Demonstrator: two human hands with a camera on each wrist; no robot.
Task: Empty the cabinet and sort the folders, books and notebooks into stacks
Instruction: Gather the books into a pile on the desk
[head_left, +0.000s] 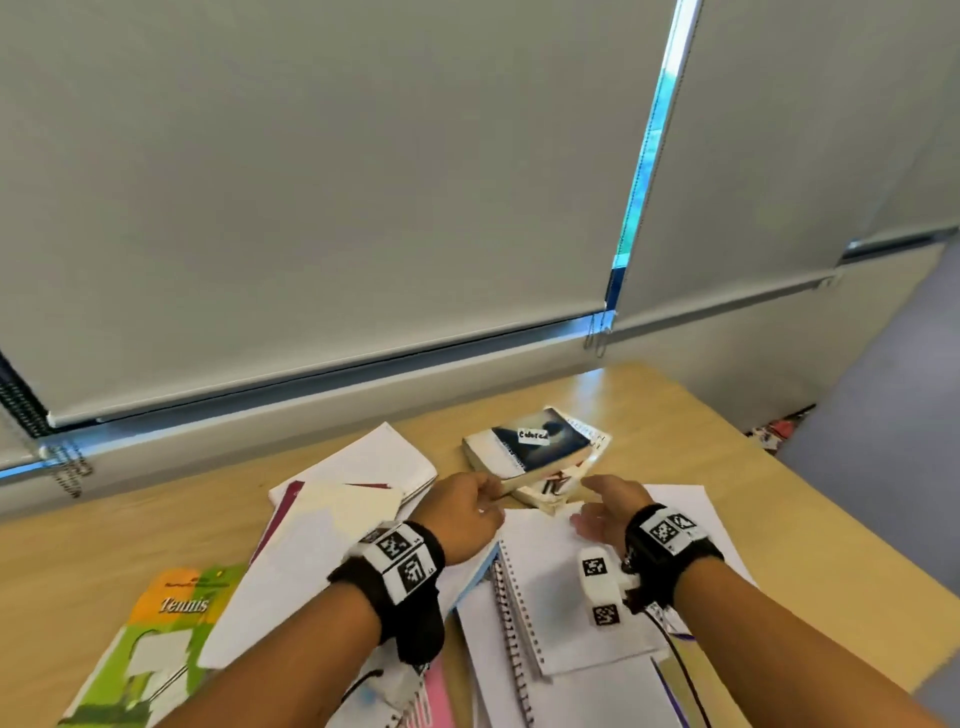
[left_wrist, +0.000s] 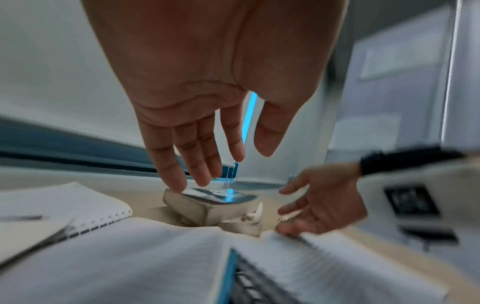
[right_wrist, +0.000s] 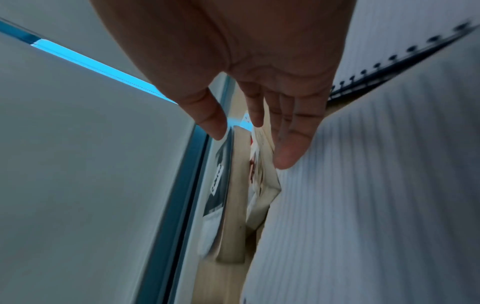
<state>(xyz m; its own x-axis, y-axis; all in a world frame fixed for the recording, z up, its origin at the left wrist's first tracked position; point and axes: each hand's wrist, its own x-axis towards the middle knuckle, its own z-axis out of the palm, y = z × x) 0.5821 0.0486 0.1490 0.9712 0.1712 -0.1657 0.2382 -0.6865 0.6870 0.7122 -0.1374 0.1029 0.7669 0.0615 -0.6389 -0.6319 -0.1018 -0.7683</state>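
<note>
Two books are stacked at the back of the wooden table (head_left: 691, 452): a dark blue book (head_left: 540, 441) on top of a white and red book (head_left: 558, 486). My left hand (head_left: 485, 488) reaches the dark book's near left corner. In the left wrist view its straight fingertips (left_wrist: 179, 184) touch the cover of the dark book (left_wrist: 221, 197), with the thumb held apart. My right hand (head_left: 584, 504) hovers open just right of the stack, above a white spiral notebook (head_left: 561, 587). In the right wrist view the right hand (right_wrist: 249, 148) holds nothing, and the books (right_wrist: 221, 185) lie beyond it.
Loose white notebooks and papers (head_left: 363, 467) are spread to the left. A green Tennis booklet (head_left: 171, 613) and a pink cover (head_left: 441, 696) lie near the front. Closed window blinds (head_left: 311, 182) rise behind the table. The table ends at the right, with floor (head_left: 883, 389) beyond.
</note>
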